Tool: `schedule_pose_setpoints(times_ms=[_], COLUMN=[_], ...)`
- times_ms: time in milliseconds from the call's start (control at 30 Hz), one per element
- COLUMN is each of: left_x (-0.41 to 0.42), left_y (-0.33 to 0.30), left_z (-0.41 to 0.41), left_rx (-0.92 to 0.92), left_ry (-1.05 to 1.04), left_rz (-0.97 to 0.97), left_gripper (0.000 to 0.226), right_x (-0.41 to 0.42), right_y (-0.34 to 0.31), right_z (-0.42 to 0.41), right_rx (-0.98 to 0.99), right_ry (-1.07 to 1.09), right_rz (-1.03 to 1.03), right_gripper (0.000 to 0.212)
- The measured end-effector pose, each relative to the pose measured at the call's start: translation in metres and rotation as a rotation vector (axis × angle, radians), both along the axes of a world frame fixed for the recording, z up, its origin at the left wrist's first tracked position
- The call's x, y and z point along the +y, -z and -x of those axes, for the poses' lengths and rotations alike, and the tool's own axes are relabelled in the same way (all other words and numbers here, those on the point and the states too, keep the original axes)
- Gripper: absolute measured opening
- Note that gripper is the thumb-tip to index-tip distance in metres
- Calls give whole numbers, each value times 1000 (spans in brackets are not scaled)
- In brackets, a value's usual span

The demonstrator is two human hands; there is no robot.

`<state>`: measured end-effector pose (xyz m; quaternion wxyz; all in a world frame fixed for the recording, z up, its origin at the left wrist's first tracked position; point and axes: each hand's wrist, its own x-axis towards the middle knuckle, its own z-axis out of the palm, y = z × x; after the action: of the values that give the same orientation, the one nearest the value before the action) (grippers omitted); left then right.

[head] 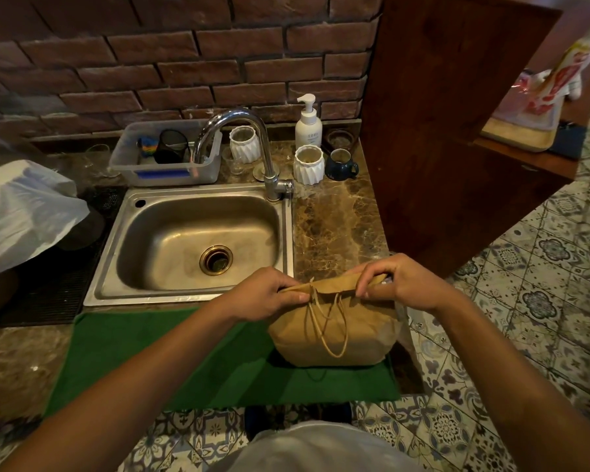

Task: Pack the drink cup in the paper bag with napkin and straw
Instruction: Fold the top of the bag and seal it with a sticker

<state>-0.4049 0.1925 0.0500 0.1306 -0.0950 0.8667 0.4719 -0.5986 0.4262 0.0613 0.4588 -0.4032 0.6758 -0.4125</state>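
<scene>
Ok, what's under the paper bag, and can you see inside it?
The paper bag stands on the green mat. Both hands, left hand and right hand, pinch its folded top, so its contents are hidden.

Paper bag (334, 332) stands on mat (150, 352) before sink (191, 240); tap (252, 144), tub (167, 158) and soap bottle (308, 126) behind sink.

One wide-angle view looks from the person's head, forward and steeply down over a counter. The sink (198, 240) lies close at 11 o'clock, the brick wall (171, 52) beyond at 12. Both forearms reach in from 6 o'clock; tiled floor (532, 301) shows at 3 o'clock.
</scene>
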Motion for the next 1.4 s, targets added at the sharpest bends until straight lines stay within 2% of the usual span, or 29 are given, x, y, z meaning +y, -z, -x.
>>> schedule_pose_setpoints(times_ms=[67, 133, 200, 267, 300, 400, 533, 633, 700, 733, 833, 933, 1033, 1200, 1400], left_x=[1, 3, 6, 9, 8, 5, 5, -3, -6, -5, 7, 13, 12, 10, 12], left_y=[1, 2, 2, 2, 2, 5, 6, -4, -11, -12, -6, 3, 4, 3, 1], left_z=[0, 1, 3, 7, 8, 6, 6, 6, 7, 9, 15, 17, 17, 15, 18], left_rx=[14, 40, 75, 119, 139, 181, 140, 17, -48, -47, 29, 65, 84, 109, 91], left_ry=[-15, 9, 53, 97, 112, 103, 86, 24, -111, -145, -55, -30, -12, -94, -143], left_rz=[9, 17, 22, 66, 94, 130, 72, -140, -306, -324, -104, 87, 188, 229, 205], left_gripper=[22, 22, 20, 24, 28, 33, 31, 13, 22, 24, 16, 29, 18, 17, 19], right_x=[2, -5, -23, -44, -52, -64, -69, -68, -65, -64, -63, -60, -55, -32, -16], right_y=[-9, -23, -30, -28, -25, -23, -24, -22, -19, -18, -17, -16, -14, -9, 7], right_z=[8, 8, 4, -2, -6, -9, -12, -17, -20, -20, -24, -23, -17, 7, 5], right_rx=[-32, -11, 169, 367, 433, 536, 698, 814, 868, 892, 967, 934, 858, 707, 750], right_ry=[-51, 0, -23, -212, -286, -350, -411, -377, -341, -325, -298, -262, -259, -202, -110], right_rz=[-17, 4, -22, -147, -226, -335, -246, -184, -146, -128, -96, -75, -100, -95, 3], right_gripper=[15, 14, 29, 50, 54, 43, 38, 35, 35, 35, 34, 29, 31, 28, 35])
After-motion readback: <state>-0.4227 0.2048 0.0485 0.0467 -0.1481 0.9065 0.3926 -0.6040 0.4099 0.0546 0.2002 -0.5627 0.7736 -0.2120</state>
